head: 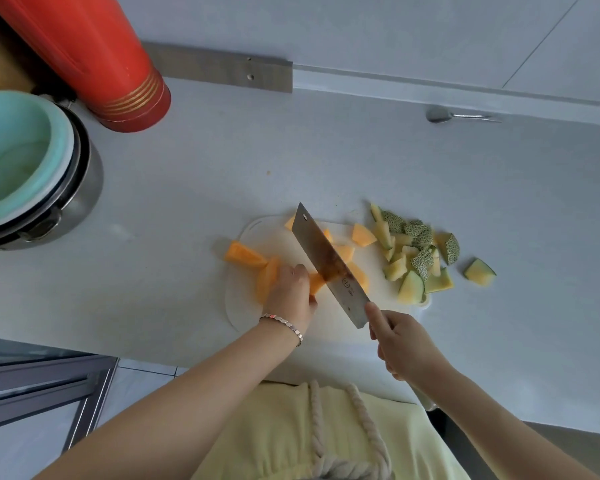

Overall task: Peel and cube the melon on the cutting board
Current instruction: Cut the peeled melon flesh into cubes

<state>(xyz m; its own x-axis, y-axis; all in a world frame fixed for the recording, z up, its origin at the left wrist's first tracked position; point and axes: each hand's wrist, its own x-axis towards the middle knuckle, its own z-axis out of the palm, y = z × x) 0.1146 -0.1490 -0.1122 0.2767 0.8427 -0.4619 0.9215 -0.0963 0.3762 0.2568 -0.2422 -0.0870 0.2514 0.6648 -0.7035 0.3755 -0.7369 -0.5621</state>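
Observation:
A white cutting board (267, 233) lies on the grey counter. Peeled orange melon strips (245, 256) rest at its left, and my left hand (291, 292) presses down on one strip (267, 278). My right hand (400, 339) grips the handle of a wide cleaver (329, 265), whose blade stands across the board just right of my left fingers, over the melon. Cut orange chunks (362, 234) lie behind the blade. A heap of green netted rind pieces (416, 251) sits on the board's right end and spills onto the counter.
A metal pot with a mint-green insert (32, 168) stands at the left, a tall red flask (118, 74) behind it. A spoon (458, 116) lies by the back wall. One rind piece (478, 271) sits alone at the right. The counter edge runs just below my hands.

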